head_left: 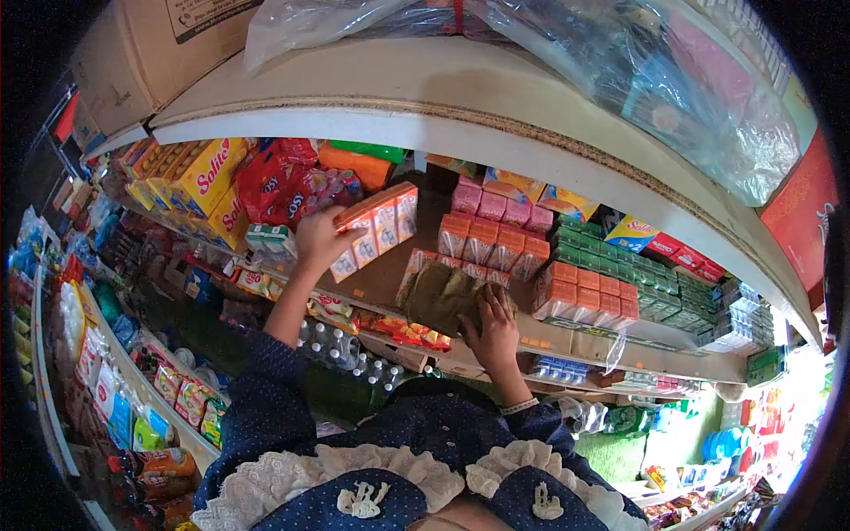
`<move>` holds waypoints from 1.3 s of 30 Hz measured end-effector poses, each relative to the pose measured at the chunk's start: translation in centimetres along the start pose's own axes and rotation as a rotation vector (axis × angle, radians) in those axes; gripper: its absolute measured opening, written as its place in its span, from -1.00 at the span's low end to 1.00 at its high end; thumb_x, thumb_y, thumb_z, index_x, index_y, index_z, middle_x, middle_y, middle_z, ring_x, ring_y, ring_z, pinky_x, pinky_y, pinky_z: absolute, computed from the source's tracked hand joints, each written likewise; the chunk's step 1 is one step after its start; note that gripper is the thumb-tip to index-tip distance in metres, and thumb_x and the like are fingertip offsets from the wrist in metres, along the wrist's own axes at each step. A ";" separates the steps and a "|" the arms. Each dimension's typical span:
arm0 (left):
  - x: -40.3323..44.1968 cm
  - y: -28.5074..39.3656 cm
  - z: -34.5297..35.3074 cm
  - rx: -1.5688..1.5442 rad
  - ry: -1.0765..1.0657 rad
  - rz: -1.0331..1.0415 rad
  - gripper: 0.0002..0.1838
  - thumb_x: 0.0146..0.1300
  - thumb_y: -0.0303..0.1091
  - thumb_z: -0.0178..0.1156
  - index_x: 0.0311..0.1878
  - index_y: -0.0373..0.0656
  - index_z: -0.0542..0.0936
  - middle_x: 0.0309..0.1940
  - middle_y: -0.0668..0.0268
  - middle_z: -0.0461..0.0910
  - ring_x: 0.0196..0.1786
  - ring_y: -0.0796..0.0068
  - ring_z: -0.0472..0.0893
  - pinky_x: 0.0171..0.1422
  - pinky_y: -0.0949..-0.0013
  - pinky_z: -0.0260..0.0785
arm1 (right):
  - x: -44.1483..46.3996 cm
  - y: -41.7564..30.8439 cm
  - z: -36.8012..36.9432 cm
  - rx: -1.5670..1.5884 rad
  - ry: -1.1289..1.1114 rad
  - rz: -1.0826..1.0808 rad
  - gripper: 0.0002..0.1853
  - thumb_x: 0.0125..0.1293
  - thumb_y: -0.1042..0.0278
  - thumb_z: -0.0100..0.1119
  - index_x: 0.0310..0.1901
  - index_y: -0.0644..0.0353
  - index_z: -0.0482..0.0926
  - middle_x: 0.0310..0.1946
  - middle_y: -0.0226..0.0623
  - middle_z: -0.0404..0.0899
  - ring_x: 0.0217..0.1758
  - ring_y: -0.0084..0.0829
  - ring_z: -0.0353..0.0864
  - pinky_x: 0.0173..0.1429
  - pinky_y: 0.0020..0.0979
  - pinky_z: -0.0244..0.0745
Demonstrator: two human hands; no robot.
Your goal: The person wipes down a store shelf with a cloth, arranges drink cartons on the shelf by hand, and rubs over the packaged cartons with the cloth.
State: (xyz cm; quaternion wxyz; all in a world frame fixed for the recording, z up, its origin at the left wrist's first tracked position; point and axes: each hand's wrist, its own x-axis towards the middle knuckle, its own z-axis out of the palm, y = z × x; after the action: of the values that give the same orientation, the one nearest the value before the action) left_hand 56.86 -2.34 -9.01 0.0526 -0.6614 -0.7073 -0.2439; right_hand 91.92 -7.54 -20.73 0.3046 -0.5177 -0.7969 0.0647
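Observation:
My left hand [320,239] grips a pack of small orange-and-white boxes [382,232] by its left end, holding it tilted above the shelf board [376,281]. My right hand [492,329] is on a folded olive-brown cloth [438,294], its fingers curled at the cloth's right edge. Part of another row of orange-and-white boxes [425,258] shows behind the cloth, which hides the rest. Just beyond stand stacked orange boxes [496,243] with pink boxes [496,205] at their back. More orange boxes [586,295] are right of my right hand.
Yellow Solite cartons [208,177] and red bags [276,184] fill the shelf's left side. Green boxes [611,257] stand to the right. An upper shelf [460,106] overhangs, carrying plastic-wrapped goods [637,71]. Clear bottles [341,350] are below, under the shelf's front edge.

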 end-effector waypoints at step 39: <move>-10.0 10.9 4.5 -1.337 -0.687 0.351 -0.18 0.11 -0.21 0.50 0.43 -0.13 0.36 0.35 0.08 0.34 0.43 0.21 0.35 0.49 0.11 0.21 | -3.6 -6.8 -9.2 0.713 -0.145 -0.188 -0.72 0.19 0.56 0.32 -0.03 0.27 0.60 -0.07 -0.11 0.46 0.06 -0.07 0.53 0.15 -0.21 0.47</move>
State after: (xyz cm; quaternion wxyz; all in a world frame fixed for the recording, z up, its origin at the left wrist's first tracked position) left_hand 69.68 -9.51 -13.88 -0.5427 -0.6935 -0.2710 -0.3887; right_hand 92.70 -15.71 -12.04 0.4131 -0.2977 -0.7878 0.3466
